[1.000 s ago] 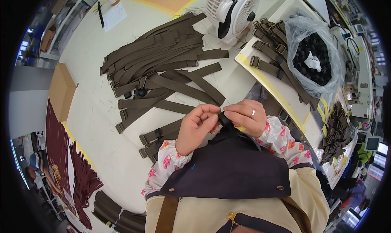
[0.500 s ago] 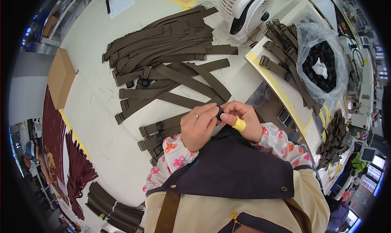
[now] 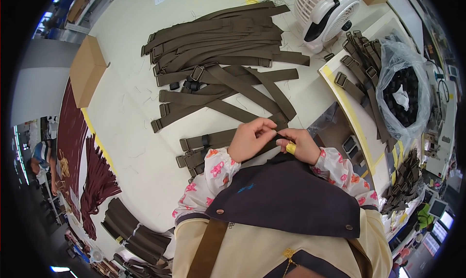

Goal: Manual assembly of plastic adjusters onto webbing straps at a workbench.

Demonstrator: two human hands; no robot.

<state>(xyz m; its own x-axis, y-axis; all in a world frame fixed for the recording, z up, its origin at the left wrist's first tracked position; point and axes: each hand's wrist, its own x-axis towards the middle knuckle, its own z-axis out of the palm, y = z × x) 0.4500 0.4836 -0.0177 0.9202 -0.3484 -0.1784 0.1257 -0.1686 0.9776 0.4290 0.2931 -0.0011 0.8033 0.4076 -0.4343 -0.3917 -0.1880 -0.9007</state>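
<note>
My left hand (image 3: pixel 251 139) and my right hand (image 3: pixel 301 144) meet in front of me, fingertips pinched together around a small black loop (image 3: pixel 278 137). Fingers cover most of the loop. Yellow tape (image 3: pixel 291 148) wraps my right thumb. Just beyond my fingertips shows the end of an olive-brown webbing strap (image 3: pixel 280 118); whether my fingers also hold it is hidden. Left of my left hand lie more straps with metal buckles, one strap (image 3: pixel 221 138) carrying a black loop (image 3: pixel 205 141). Farther off, several loose straps (image 3: pixel 242 86) cross one another beside small black loops (image 3: pixel 191 85).
A thick pile of straps (image 3: pixel 213 37) covers the table's far middle. At the far right stands a white fan (image 3: pixel 324 16). A clear plastic bag (image 3: pixel 418 117) of black loops sits on the right-hand table beside buckled straps (image 3: pixel 357 86). A cardboard box (image 3: pixel 89 71) stands left.
The view has shifted, so the table's contents appear farther right. My fingertips have closed in on the black loop, which shows less than before.
</note>
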